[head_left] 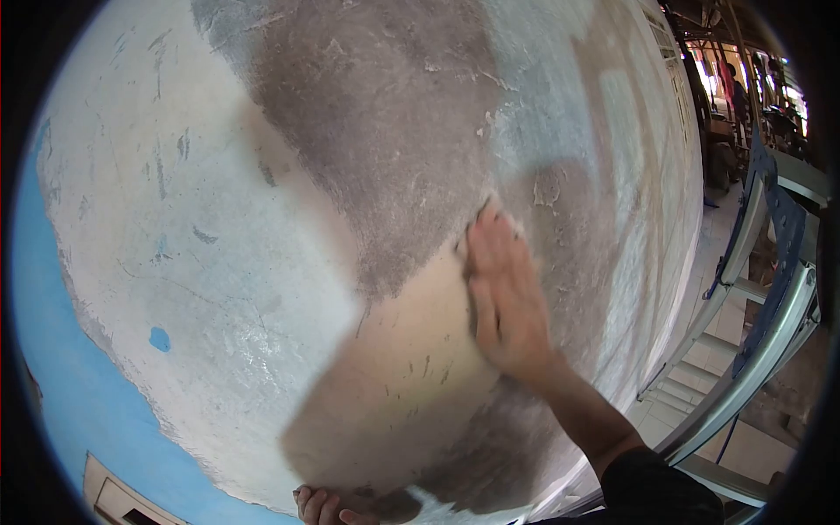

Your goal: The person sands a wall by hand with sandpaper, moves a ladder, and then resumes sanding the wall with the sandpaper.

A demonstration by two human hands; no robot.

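My right hand [507, 289] lies against a large wall surface [210, 254] with its fingers stretched upward. Its fingertips are somewhat blurred, and nothing shows between them. The hand is at the lower right edge of a dark grey-brown patch [376, 122] on the wall. Low in the view, near the bottom edge, the fingers of my left hand [324, 507] are bent; the palm is out of sight, and whatever they may hold is hidden. Around both hands the wall is whitish, with scratches and dark shadows.
Blue paint [74, 385] borders the wall on the left, with a small blue spot [159, 339] nearby. A metal ladder [744, 385] stands on the right over a tiled floor. Cluttered objects and a person [735, 92] are in the background at upper right.
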